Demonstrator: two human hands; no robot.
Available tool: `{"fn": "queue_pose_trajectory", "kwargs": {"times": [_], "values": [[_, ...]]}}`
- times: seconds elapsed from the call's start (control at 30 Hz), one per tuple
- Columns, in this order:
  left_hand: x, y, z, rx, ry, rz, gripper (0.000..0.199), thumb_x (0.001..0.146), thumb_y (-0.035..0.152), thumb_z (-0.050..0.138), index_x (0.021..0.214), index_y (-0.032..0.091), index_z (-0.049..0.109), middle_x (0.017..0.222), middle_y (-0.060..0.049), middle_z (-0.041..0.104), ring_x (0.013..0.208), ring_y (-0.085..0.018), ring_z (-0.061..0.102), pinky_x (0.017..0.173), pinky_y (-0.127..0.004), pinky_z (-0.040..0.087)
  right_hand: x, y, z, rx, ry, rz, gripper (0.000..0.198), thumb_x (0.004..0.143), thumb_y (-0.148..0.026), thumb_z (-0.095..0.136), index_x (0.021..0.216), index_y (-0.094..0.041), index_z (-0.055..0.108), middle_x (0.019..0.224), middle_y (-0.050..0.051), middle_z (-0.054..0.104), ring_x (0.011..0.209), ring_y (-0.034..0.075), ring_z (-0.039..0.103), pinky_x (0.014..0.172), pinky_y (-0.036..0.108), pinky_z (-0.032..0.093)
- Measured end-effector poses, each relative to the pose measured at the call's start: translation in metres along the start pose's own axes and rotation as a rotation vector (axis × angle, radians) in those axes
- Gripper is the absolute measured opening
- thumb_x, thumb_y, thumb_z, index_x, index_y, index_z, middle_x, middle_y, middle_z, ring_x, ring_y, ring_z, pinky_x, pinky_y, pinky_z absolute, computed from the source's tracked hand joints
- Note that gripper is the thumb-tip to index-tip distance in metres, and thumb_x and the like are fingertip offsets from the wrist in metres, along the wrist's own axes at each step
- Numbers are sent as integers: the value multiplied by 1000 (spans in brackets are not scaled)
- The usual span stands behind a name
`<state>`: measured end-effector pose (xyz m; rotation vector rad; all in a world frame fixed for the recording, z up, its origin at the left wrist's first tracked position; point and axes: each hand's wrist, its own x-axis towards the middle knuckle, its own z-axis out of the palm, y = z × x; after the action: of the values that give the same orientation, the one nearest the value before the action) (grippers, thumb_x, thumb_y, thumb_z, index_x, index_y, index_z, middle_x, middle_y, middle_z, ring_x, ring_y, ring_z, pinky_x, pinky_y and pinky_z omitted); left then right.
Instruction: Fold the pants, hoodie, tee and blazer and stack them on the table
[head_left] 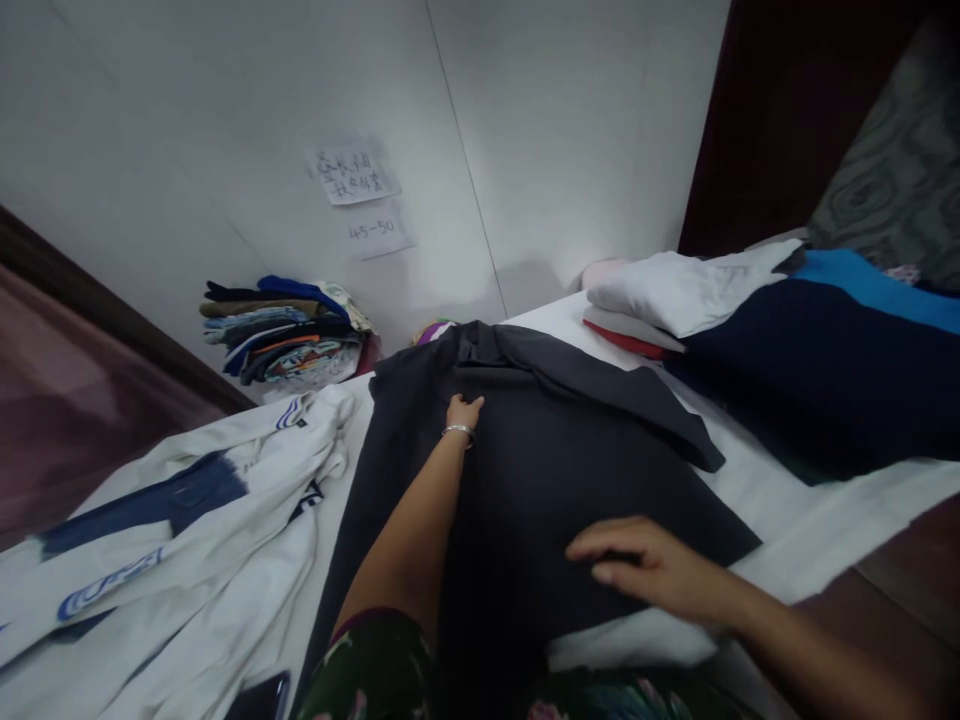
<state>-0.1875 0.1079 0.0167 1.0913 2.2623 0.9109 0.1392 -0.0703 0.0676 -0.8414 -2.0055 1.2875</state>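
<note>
A dark grey long-sleeved garment (pixel 570 450) lies spread on the white-covered table in front of me, its collar end at the far side. One sleeve reaches out to the right. My left hand (pixel 463 412), with a bracelet at its wrist, is closed on the cloth below the collar; its fingertips are partly hidden. Near the garment's lower right part, my right hand (pixel 652 565) hovers over or lightly touches the fabric, open and holding nothing. Its fingers point left, with the thumb apart.
White jackets (pixel 247 530) with blue trim lie at left. A stack of folded clothes (pixel 289 330) stands by the wall. At right are a folded light grey garment (pixel 675 290) and dark navy clothing (pixel 832 370). A phone (pixel 259 698) lies at the near edge. Paper notes (pixel 356 175) hang on the wall.
</note>
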Motion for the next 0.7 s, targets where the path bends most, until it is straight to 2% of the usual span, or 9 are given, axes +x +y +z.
{"fn": "queue_pose_trajectory", "kwargs": {"times": [0.07,0.1,0.2,0.23,0.3,0.4,0.47,0.6,0.7], "values": [[-17,1,2,28,-15,52,70,76,29,68,137,9,39,140,-19,45,129,-26,44,105,-31,35,-1,12,-35,-184,147,-77,31,88,-39,53,115,-34,66,117,2,66,110,21,60,97,38,47],[-28,1,2,59,-21,95,73,76,28,68,139,10,37,144,-19,40,131,-26,42,106,-31,33,-1,21,-54,-311,325,-83,34,89,-39,51,120,-31,63,123,4,62,115,23,56,101,42,43],[-65,-2,5,231,-86,243,71,76,31,68,138,14,39,153,-18,22,134,-29,36,106,-35,34,1,61,-105,-694,647,43,53,85,-43,54,134,-23,51,138,11,49,130,31,41,108,51,32],[-79,-3,6,304,-116,286,69,76,34,67,137,15,41,154,-17,19,136,-31,33,106,-38,34,3,76,-117,-746,649,103,59,83,-43,56,136,-20,48,141,13,46,131,33,39,107,51,33],[-103,-5,7,430,-172,354,66,76,38,67,135,18,44,155,-15,16,139,-33,26,106,-42,34,9,102,-134,-732,539,207,64,79,-43,60,136,-19,47,135,13,52,122,33,49,99,47,42],[-128,-8,5,546,-202,420,69,76,40,65,137,19,41,155,-16,17,137,-34,29,104,-45,36,27,120,-151,-574,445,287,44,80,-31,54,120,-16,61,109,9,68,96,26,64,86,38,51],[-135,-11,-1,577,-174,407,70,77,40,64,139,17,39,154,-17,18,134,-34,35,102,-43,38,43,114,-165,-514,555,267,38,79,-26,52,113,-12,64,100,9,70,86,23,65,81,36,52],[-138,-18,-16,563,-108,303,69,81,39,60,140,13,35,144,-19,39,128,-32,43,100,-38,40,71,86,-196,-683,822,120,39,82,-25,49,116,-12,61,108,11,67,99,25,61,89,38,47],[-141,-22,-22,552,-108,231,66,83,40,57,140,15,35,136,-17,49,120,-30,53,95,-37,43,75,75,-198,-905,658,115,43,80,-23,53,121,-12,59,121,14,61,110,30,56,94,43,44]]}}
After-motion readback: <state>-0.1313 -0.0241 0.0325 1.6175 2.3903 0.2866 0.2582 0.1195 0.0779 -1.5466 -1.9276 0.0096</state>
